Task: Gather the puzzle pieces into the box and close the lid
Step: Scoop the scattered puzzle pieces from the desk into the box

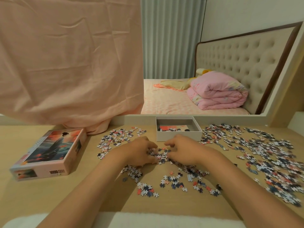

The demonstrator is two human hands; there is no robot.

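Loose puzzle pieces (263, 155) lie scattered over the wooden table, thickest at the right. The open white box (178, 136) stands at the back middle with a few pieces and a picture sheet inside. Its lid (49, 153), printed with a figure in a robe, lies face up at the left. My left hand (139, 152) and my right hand (182, 150) rest on the table just in front of the box, fingers curled toward each other around a small heap of pieces (160, 156) between them.
A pink cloth (70, 63) hangs over the left of the mirror and reaches the table behind the lid. The mirror (197, 71) reflects a bed with a folded pink quilt. A white padded edge (131, 219) runs along the table's near side.
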